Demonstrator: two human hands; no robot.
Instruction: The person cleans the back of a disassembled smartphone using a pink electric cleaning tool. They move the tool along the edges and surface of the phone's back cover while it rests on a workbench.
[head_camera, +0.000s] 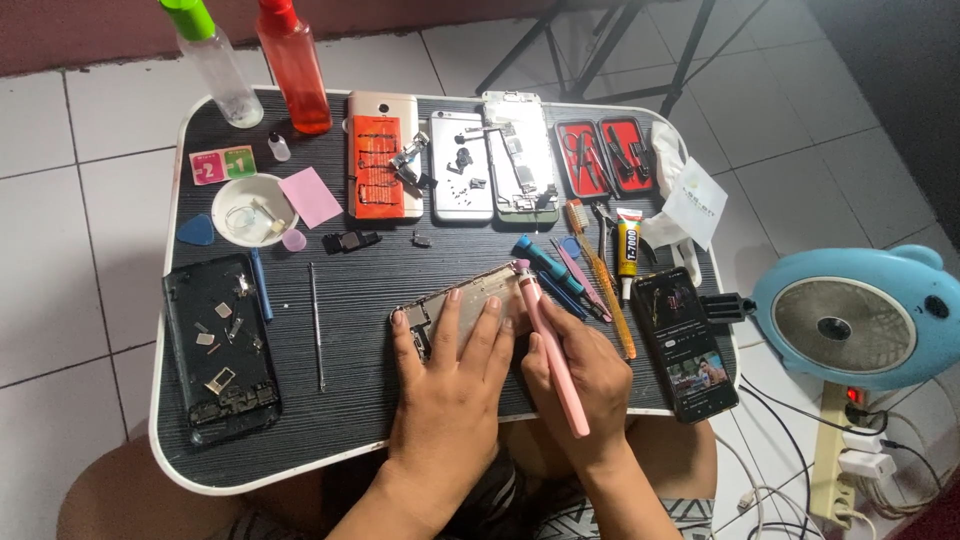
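Both forearms reaching up from the lower edge, hands close together. Left hand (452, 375) laid flat, palm down, fingers spread and extended forward. Right hand (578, 375) curled in a pen-like grip, knuckles up, thumb tucked beside the left.

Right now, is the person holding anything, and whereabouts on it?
The right hand grips a pink screwdriver around its lower shaft, tip at the opened phone. The left hand lies flat on that phone, pinning it, not grasping.
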